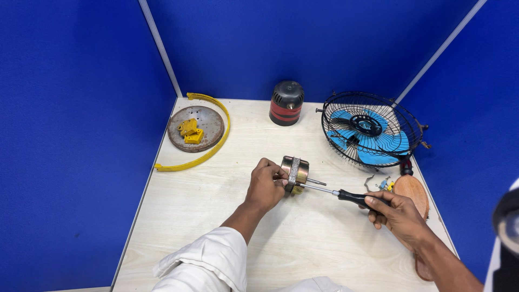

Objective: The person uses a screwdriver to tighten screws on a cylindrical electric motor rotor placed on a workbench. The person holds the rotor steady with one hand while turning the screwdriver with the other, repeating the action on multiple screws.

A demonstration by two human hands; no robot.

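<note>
Head view, left hand: the left hand (266,184) is closed around the fan motor (294,174), a short brass-coloured cylinder with a silver band, held on its side just above the bench (216,205), near the middle.
Head view, right hand: the right hand (397,213) is wrapped around the black handle of a screwdriver (346,196); the shaft runs left and its tip meets the motor's face beside the projecting shaft.
Head view, motor position: centre of the bench, well apart from the other parts.
Head view, surroundings: caged fan with blue blades (370,130) at the right rear; black and red motor cover (286,103) at the rear centre; rusty round base plate (208,121) carrying yellow plastic pieces (190,131) at the left rear; curved yellow strip (216,135) around it; small loose hardware (381,184) near the fan; wooden oval piece (412,189) by the right hand.
Handling note: judged from the grip, good work here calls for the driver kept square in line with the screw, steady forward pressure, and the left hand bracing the motor against turning; a slanted tip could slip towards the fingers.
</note>
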